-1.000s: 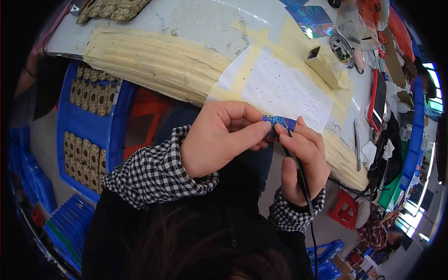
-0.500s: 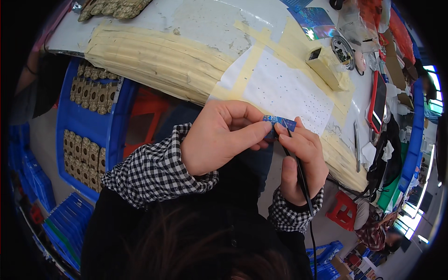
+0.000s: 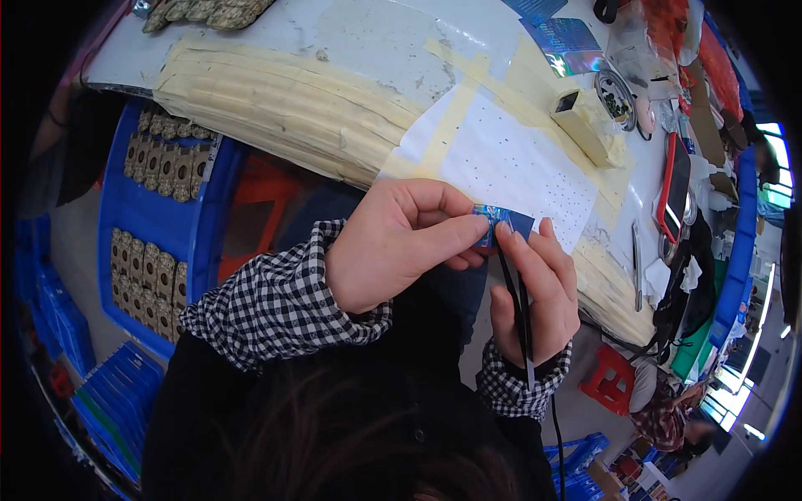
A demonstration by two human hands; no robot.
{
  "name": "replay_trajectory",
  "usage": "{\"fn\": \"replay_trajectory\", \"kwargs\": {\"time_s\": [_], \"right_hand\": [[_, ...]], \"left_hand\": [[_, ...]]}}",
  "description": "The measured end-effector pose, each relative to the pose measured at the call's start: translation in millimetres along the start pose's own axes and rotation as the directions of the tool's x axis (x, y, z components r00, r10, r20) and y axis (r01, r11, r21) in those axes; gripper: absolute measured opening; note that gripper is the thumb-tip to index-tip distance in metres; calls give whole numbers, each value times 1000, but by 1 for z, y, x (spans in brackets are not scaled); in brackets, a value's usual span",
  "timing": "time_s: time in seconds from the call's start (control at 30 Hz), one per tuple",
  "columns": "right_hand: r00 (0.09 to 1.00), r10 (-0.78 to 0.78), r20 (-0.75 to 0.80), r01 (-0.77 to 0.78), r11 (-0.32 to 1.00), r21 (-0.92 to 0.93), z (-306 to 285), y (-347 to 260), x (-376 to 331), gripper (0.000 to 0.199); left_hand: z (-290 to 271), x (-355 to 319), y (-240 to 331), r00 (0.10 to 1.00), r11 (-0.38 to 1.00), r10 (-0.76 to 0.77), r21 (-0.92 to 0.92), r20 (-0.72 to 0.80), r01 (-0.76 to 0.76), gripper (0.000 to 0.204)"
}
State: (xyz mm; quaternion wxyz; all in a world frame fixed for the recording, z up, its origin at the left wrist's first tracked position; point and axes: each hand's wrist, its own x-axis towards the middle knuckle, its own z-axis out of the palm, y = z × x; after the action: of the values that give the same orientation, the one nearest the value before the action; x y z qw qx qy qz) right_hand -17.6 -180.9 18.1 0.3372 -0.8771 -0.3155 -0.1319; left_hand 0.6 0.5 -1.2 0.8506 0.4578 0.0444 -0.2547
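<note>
Between the thumb and fingers of my left hand is a small shiny blue piece of foil-like sheet, held just above the bench's front edge. My right hand meets the sheet's near side with its fingertips. Black tweezers lie along that palm, gripped near the sheet and ending in a silvery tip by the wrist. What the fingertips pinch at the sheet is too small to make out. Beyond both hands, a white paper dotted with tiny dark specks is taped to the bench.
Camouflage-patterned parts fill part of a blue tray at left. Right of the paper stand a tape-wrapped block and a round dish. A red-edged phone and metal tool lie farther right. Another person sits beyond.
My right hand has turned slightly, and the tweezers now hang more upright, showing both arms. Its fingers have straightened a little. The left hand keeps its hold on the sheet.
</note>
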Motion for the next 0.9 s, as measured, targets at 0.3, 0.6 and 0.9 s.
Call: {"fn": "replay_trajectory", "kwargs": {"time_s": [0.3,0.6,0.9], "right_hand": [[997,-82,-5,78,964,-255,3,-3,-2,35],[995,-104,-12,98,965,-245,3,-2,-4,33],[987,4,-162,-23,993,-115,-6,5,-14,38]], "left_hand": [[-1,0,0,1000,1000,5,-27,9,-5,15],[-1,0,0,1000,999,6,-36,6,-5,15],[2,0,1,1000,1000,3,-4,-5,-3,17]]}}
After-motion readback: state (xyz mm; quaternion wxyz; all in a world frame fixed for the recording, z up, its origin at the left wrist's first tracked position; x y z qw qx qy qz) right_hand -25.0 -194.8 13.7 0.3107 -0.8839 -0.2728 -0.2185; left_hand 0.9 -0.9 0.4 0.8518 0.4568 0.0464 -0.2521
